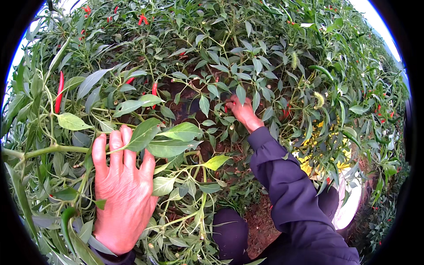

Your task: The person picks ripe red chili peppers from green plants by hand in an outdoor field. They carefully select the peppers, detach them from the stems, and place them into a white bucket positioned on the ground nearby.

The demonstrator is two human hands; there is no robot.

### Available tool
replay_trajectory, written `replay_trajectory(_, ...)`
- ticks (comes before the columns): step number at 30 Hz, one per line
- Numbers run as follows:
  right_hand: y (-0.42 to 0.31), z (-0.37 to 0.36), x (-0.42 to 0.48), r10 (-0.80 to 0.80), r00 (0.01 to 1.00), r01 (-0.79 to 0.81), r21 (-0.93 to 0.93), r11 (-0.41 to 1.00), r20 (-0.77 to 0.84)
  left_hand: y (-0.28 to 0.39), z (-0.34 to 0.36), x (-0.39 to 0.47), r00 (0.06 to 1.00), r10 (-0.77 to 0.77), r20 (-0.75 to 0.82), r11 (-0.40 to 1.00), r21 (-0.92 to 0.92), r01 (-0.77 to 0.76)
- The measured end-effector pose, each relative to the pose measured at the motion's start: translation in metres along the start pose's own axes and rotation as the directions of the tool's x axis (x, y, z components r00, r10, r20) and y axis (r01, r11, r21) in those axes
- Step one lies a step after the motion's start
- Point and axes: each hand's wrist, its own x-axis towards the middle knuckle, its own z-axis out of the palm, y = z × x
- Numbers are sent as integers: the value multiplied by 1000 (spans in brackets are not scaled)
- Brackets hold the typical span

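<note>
Dense chilli pepper plants surround both hands. My left hand (124,188) lies back up against the stems and leaves at the lower left, its fingers pointing forward and slightly apart, partly under a large leaf. My right hand (243,111) reaches in among the leaves at the centre, its fingers curled beside small red chillies (226,108); leaves cover part of it, so its grip is unclear. A red chilli (59,92) stands upright at the left, and another red chilli (154,94) is beyond my left hand. A green chilli (68,225) curves at the lower left.
A white container (347,198) stands at the right, with something yellow (306,164) partly behind leaves beside it. A green chilli (321,71) and more red ones are on plants at the right. Brown soil (261,225) shows near my knee (230,232).
</note>
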Motion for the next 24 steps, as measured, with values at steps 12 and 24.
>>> replay_trajectory(12,14,1,-10,-93,991,106,156,982,-94,2,10,-4,999,-27,-38,998,-54,25)
replay_trajectory(24,-19,-45,-66,-261,965,247,386,889,-15,3,7,-5,996,-64,66,996,71,60)
